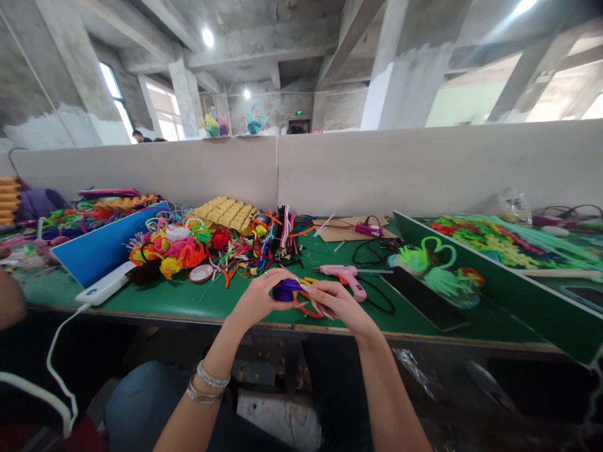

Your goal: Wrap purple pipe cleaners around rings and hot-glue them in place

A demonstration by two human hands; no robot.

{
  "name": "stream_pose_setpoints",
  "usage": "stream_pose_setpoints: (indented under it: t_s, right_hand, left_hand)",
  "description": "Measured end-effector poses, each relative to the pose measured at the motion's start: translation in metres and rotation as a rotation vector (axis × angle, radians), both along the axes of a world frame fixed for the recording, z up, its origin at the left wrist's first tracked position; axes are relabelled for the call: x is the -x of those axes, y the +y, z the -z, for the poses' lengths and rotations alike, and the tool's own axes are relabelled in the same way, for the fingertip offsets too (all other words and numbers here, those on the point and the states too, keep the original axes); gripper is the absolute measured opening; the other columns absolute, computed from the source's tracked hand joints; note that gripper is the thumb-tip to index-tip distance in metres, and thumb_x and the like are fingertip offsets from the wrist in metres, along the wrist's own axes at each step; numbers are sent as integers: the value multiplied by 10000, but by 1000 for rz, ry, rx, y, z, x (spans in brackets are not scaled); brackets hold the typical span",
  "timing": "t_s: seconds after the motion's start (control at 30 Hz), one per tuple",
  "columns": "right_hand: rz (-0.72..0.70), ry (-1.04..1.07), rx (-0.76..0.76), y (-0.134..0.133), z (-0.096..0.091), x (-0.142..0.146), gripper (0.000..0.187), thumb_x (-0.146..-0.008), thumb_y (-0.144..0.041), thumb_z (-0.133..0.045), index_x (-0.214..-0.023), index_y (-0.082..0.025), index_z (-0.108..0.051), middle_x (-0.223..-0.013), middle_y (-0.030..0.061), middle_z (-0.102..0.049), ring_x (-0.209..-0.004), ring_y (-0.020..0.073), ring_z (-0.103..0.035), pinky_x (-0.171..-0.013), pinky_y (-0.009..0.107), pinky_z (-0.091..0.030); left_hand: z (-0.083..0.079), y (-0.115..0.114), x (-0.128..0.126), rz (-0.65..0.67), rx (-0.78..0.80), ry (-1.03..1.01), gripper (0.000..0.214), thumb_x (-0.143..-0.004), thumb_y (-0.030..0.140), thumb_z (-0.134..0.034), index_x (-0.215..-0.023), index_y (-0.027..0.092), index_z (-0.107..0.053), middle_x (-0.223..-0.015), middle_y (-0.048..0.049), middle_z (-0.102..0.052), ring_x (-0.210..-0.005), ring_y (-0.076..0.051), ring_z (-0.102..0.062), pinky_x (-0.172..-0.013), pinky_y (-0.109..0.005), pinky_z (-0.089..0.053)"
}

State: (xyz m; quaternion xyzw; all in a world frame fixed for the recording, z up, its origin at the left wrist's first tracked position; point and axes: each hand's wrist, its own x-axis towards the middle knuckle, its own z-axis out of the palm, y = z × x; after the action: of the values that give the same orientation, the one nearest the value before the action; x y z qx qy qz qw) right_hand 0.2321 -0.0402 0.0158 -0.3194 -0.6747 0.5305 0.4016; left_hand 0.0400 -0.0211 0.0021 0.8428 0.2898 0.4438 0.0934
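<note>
Purple piece (285,289) sits just below mid-frame, held in the left hand (260,294), thumb and fingers curled partway around it. The right hand (338,302) has fingertips bunched close at the piece's right end; can't tell exactly what they're pinching.

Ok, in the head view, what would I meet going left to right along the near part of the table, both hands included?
Blue board → round white disc → left hand → purple piece → right hand → black phone or tablet.
</note>
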Motion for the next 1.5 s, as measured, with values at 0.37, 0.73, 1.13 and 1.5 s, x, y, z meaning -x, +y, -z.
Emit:
stream_pose_setpoints:
  t_s: [0.37, 0.73, 1.13, 1.5]
  right_hand:
    - [21, -15, -50, 3, 5, 2, 397, -788, -492, -536, -580, -160, -471, -460, -71, -390, -381, 36, -308, -375, 198, -214]
    - [134, -105, -157, -2, 2, 11, 423, -827, -483, -476, -545, -174, -413, -448, -70, -357, -404, 52, -296, -405, 211, -222]
    - [361, -337, -370, -8, -3, 9, 408, -845, -458, -438, -547, -179, -438, -503, -41, -395, -481, 81, -341, -442, 219, -254]
    - [560, 72, -281, 11, 4, -14, 382, -821, -581, -402, -756, -209, -453, -453, -80, -380, -367, 71, -307, -380, 207, -258]
  left_hand:
    - [-3, -4, -1, 17, 81, -85, 436, -607, 382, -739, -957, 174, -582, -962, -77, -645, -909, -191, -606, -840, -330, -478]
    - [2, -2, -1, 41, 224, -178, 464, -685, 361, -688, -1088, 195, -529, -1040, -74, -621, -941, -188, -594, -832, -310, -465]
    - [6, -1, -5, 27, 142, -124, 324, -787, 368, -572, -1052, 184, -538, -1024, -86, -599, -975, -199, -561, -860, -328, -445]
    - [11, 2, -10, 69, 495, -764, 398, -746, 463, -584, -1030, 186, -565, -923, -40, -659, -821, -157, -623, -729, -257, -500]
